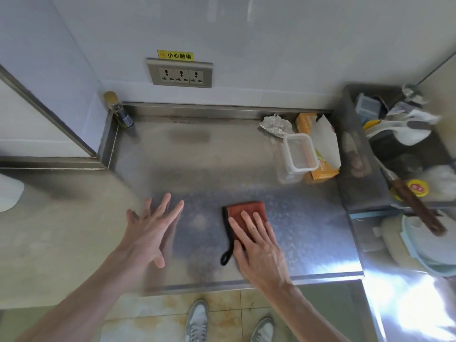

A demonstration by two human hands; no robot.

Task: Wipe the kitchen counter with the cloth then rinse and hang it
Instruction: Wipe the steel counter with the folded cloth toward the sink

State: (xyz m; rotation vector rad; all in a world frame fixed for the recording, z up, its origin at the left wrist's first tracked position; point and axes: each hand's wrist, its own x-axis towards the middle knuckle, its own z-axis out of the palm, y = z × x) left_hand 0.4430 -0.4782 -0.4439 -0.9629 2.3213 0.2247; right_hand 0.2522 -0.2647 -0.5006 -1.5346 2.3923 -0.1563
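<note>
A rust-red cloth (243, 210) with a black edge and a black hanging loop lies flat on the steel counter (197, 169), near its front edge. My right hand (256, 245) presses flat on the near half of the cloth, fingers spread, palm down. The cloth's far end shows beyond my fingertips. My left hand (150, 230) rests to the left of the cloth, open with fingers apart, touching or just above the counter and holding nothing. The counter around the cloth looks wet and streaked.
At the back right stand a clear plastic box (299, 154), an orange carton (318, 169), and crumpled foil (275, 125). A small bottle (118, 109) sits in the back left corner. A cluttered sink area (407, 149) with dishes and a knife is on the right. Wall sockets (181, 75) are above.
</note>
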